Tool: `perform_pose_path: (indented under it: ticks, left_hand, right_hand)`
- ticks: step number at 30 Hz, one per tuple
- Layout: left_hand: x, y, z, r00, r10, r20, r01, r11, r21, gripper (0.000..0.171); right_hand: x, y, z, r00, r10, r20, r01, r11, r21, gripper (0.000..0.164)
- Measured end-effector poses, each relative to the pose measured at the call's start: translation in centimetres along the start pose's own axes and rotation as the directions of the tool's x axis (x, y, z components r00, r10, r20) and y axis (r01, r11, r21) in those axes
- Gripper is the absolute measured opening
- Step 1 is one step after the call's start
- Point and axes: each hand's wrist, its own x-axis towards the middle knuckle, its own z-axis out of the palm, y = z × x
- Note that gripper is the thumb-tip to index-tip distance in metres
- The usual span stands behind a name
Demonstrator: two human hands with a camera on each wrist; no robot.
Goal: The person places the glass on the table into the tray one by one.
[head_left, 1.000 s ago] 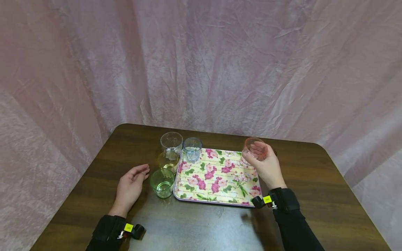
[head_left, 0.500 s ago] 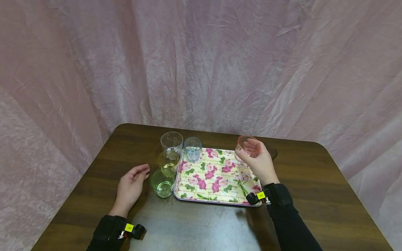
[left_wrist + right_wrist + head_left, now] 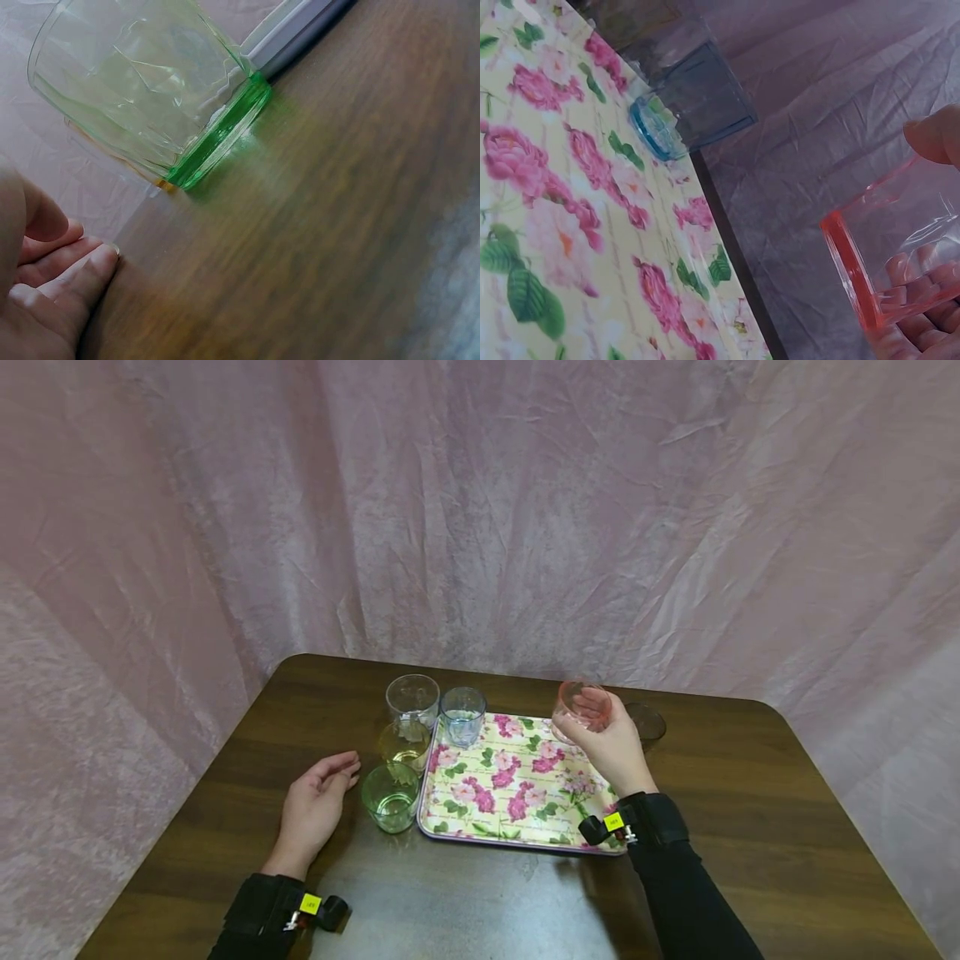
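A person's right hand [image 3: 617, 747] grasps a pink tumbler [image 3: 573, 707], thumb on the near side and fingers curled behind, and holds it upright above the far right part of a flowered tray [image 3: 525, 777]. The right wrist view shows its red-tinted base raised clear of the tray. The left hand [image 3: 321, 806] holds nothing; its fingers are relaxed, close to a green tumbler [image 3: 392, 800] but not touching it.

A blue tumbler [image 3: 462, 718] stands in the tray's far left corner. Left of the tray, on the wooden desk [image 3: 757, 810], stand the green tumbler, a yellow tumbler [image 3: 405, 750] and a clear tumbler [image 3: 412, 697], in a tight row running away from the person; whether they touch one another cannot be told. A dark tumbler [image 3: 647, 722] stands on the desk beyond the right hand.

The likeliest mishap is a slip: the pink tumbler's wall looks smooth, so a loosened thumb could drop it onto the tray. Lowered at a tilt, its base could catch and tip. Carried too far left, it could knock the blue tumbler. A backward swing of the right hand could strike the dark tumbler, and a careless nudge from the left could push the green tumbler into its neighbour or the tray's edge.
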Motion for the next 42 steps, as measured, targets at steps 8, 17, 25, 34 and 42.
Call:
perform_pose_path:
  ticks: [8, 17, 25, 34, 42]
  left_hand:
    - [0.0, 0.2, 0.1, 1.0, -0.001, -0.001, 0.001, 1.0, 0.002, 0.039]
    - [-0.1, 0.4, 0.2, 1.0, -0.001, -0.005, 0.001, 1.0, -0.004, 0.038]
    - [-0.1, 0.3, 0.1, 1.0, -0.002, -0.009, 0.002, 1.0, 0.007, 0.038]
    - [0.1, 0.2, 0.2, 1.0, 0.017, -0.013, -0.017, 1.0, 0.003, 0.037]
    - [-0.1, 0.3, 0.1, 1.0, 0.005, -0.013, -0.005, 1.0, 0.006, 0.038]
  right_hand:
    - [0.4, 0.4, 0.8, 1.0, 0.001, 0.021, -0.001, 1.0, 0.016, 0.079]
    - [1.1, 1.0, 2.1, 0.999, 0.015, 0.04, -0.016, 0.999, 0.033, 0.079]
    - [1.5, 1.2, 3.2, 0.998, 0.024, 0.065, -0.027, 0.999, 0.044, 0.079]
    - [1.8, 1.6, 4.2, 0.997, 0.029, 0.071, -0.032, 0.998, 0.046, 0.079]
    - [2.3, 2.2, 5.4, 0.996, 0.02, 0.081, -0.024, 0.999, 0.042, 0.079]
